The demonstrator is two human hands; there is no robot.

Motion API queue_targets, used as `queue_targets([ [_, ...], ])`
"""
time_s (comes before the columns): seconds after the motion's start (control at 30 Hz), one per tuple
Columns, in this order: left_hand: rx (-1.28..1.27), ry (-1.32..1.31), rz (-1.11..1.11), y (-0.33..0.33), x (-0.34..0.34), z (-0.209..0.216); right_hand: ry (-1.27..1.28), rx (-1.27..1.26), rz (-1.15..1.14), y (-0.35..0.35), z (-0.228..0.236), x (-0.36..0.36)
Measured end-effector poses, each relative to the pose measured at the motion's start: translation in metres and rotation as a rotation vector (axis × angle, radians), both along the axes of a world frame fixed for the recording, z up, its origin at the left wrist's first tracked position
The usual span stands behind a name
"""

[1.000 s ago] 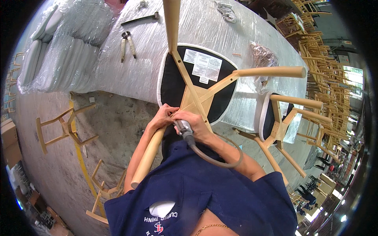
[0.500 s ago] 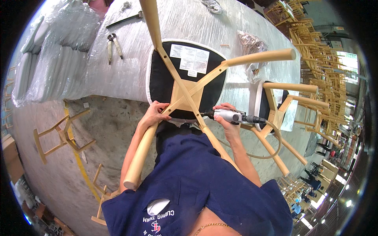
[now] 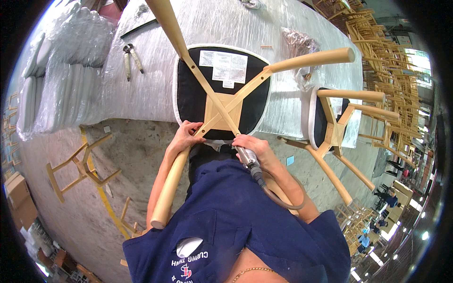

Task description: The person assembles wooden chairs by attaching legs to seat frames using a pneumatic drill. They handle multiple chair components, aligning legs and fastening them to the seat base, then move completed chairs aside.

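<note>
An upside-down chair lies before me, its black seat underside (image 3: 191, 96) edged in white and its wooden cross frame (image 3: 219, 106) on top. My left hand (image 3: 185, 137) is closed at the near left end of the frame, fingers pressed against the wood beside a screw hole. My right hand (image 3: 257, 150) grips a silver air screwdriver (image 3: 247, 156), its hose curving back over my right forearm. The fingers of that hand touch the near right end of the frame. The tool's tip is hidden under them. A near wooden leg (image 3: 171, 188) lies along my left forearm.
The chair rests on a plastic-wrapped surface (image 3: 151, 94) with pincers (image 3: 132, 61) and a dark bar (image 3: 138, 29). Wrapped pads (image 3: 71, 89) are stacked left. Another upturned chair (image 3: 336, 134) stands right. Wooden frames (image 3: 82, 165) lie on the floor, and more chairs (image 3: 377, 61) are piled far right.
My right hand has swung the screwdriver from pointing left to pointing away from me, its body and hose now nearer my chest. The left hand stays at the frame. The view has shifted slightly.
</note>
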State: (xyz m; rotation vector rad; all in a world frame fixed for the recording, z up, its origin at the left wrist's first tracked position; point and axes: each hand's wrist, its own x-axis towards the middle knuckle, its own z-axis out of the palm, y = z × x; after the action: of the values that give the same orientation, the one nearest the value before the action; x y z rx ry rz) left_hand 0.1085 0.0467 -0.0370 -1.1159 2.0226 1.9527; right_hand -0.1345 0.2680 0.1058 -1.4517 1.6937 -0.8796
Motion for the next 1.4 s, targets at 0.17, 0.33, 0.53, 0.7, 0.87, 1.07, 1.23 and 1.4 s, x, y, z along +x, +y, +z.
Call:
queue_targets([
  [0.17, -0.022, -0.004, -0.005, -0.001, -0.002, 0.001, -0.039, -0.028, -0.174, 0.003, -0.009, -0.002],
  [0.33, 0.015, 0.016, 0.019, -0.003, -0.006, 0.005, 0.041, -0.05, -0.152, 0.001, -0.016, 0.002],
  [0.53, -0.088, 0.082, 0.01, 0.001, -0.007, 0.007, -0.06, -0.062, -0.224, 0.004, -0.011, -0.002],
  [0.7, 0.357, 0.165, 0.589, 0.012, -0.009, 0.02, -0.117, -0.079, -0.137, 0.017, -0.02, -0.011],
  [0.87, 0.058, 0.104, 0.79, 0.052, -0.004, 0.067, -0.155, -0.2, -0.074, 0.059, 0.071, -0.036],
  [1.07, 0.059, -0.155, 0.696, 0.191, -0.037, 0.072, -0.108, -0.514, -0.418, 0.225, 0.166, -0.08],
  [1.23, 0.101, -0.211, 0.168, 0.307, -0.132, 0.067, 0.14, -0.746, -0.724, 0.401, 0.19, -0.12],
  [1.4, -0.294, -0.108, -0.215, 0.353, -0.241, 0.041, 0.325, -0.801, -1.146, 0.491, 0.196, -0.168],
])
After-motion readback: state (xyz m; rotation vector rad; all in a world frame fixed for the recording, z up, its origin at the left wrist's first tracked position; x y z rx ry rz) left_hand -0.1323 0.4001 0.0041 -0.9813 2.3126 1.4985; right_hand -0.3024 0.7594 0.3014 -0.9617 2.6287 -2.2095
